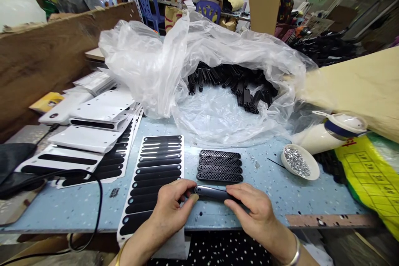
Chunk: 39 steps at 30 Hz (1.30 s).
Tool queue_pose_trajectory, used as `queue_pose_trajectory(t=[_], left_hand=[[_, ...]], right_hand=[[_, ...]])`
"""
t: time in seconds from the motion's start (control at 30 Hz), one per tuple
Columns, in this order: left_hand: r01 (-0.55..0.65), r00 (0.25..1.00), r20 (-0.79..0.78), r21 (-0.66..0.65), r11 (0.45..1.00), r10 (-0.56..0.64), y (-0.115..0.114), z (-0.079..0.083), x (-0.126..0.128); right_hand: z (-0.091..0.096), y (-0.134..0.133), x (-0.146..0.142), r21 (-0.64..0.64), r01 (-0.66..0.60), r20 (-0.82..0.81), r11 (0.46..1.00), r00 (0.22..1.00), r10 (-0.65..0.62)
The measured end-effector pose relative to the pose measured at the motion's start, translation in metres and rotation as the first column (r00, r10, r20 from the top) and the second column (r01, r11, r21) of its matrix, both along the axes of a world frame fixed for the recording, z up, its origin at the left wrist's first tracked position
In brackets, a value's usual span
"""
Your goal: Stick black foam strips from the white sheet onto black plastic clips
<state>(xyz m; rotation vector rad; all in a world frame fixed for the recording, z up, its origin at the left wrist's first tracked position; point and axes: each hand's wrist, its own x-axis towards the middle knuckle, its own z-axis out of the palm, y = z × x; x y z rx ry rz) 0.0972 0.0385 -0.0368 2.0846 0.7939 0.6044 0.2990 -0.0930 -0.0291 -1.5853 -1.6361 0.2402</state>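
Note:
Both of my hands hold one narrow black plastic strip (pixel 212 192) just above the near table edge. My left hand (pixel 173 207) pinches its left end; my right hand (pixel 249 207) covers its right end with curled fingers. Just beyond the strip lie several black perforated strips (pixel 220 165) in a neat row. Left of them lies a white sheet of black oval stickers (pixel 153 174), which runs under my left hand. Farther back, a crumpled clear plastic bag (pixel 199 70) lies open with a heap of black plastic parts (pixel 232 83) inside.
Stacked white sticker sheets (pixel 90 133) cover the left of the blue table (pixel 274 183). A black cable (pixel 99 199) loops off the front edge. At the right stand a white bowl of small shiny bits (pixel 299 162), a white jug (pixel 330 132) and yellow paper (pixel 370 170). People sit far behind.

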Motion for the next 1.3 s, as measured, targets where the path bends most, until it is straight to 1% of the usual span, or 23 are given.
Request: queue_pose_trajectory(t=[0.17,0.3,0.47,0.67,0.77,1.13,1.3], left_hand=[[0.001,1.000,-0.006,-0.006,1.000,-0.001,-0.0002,0.0008,0.0003],[0.006,1.000,-0.002,-0.004,1.000,-0.006,0.0001,0.0003,0.0004],[0.006,1.000,0.013,0.021,1.000,-0.006,0.0001,0.0009,-0.0003],[-0.057,0.997,0.052,0.018,0.998,0.056,-0.0016,-0.0007,-0.0033],[-0.066,0.996,0.054,0.006,0.998,0.066,-0.0018,-0.0033,-0.0046],[-0.037,0.998,0.042,0.033,0.999,0.036,0.0014,-0.0003,-0.0045],[0.024,0.994,0.109,0.051,0.998,-0.029,0.0023,0.0010,-0.0039]], right_hand=[[-0.0012,0.0002,-0.0014,-0.026,-0.010,-0.016,1.000,1.000,0.010],[-0.0017,-0.0004,-0.0033,-0.040,0.007,-0.025,0.999,1.000,-0.008],[-0.0016,-0.0008,-0.0041,-0.043,0.002,-0.013,0.999,1.000,-0.002],[0.0003,-0.0011,-0.0048,-0.055,0.006,-0.009,0.998,1.000,-0.006],[0.0013,-0.0011,-0.0056,-0.056,0.015,-0.007,0.998,1.000,-0.016],[0.0044,0.0016,-0.0055,-0.033,0.023,-0.029,0.999,0.999,-0.024],[0.0068,0.0018,-0.0045,-0.032,0.008,-0.016,0.999,1.000,-0.009]])
